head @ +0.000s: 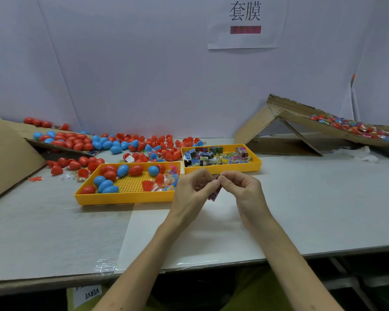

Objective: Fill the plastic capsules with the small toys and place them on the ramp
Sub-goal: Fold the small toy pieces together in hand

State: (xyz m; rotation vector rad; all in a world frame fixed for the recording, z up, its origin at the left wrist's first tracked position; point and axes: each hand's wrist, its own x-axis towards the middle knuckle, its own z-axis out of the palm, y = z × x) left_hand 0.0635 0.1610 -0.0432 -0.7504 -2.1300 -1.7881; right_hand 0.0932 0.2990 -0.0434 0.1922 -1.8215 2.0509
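Grey-white table (301,209) takes up most of the shot, with a plain white backdrop (144,75) behind it and a paper sign (245,21) stuck up high. Far right there's the cardboard ramp (301,121), sloping down to the right, and a bunch of filled capsules (355,127) are sitting on it. Another big slab of cardboard (7,158) leans in on the left.

Two yellow trays sit mid-table. The left tray (126,197) has red and blue egg capsules plus some little bagged toys in its right end. The right tray (222,169), just behind the hands, is full of small printed toy packets (216,157). Behind the trays is a messy heap of loose capsules (144,144), mostly red, some blue, lots of them open halves, spilling off the left cardboard onto the table.

Both hands are up over the table just in front of the trays. The left hand (193,187) and right hand (243,187) have their fingers curled in, pinching one small packet (214,191) between them, its lower end hanging below the fingertips.
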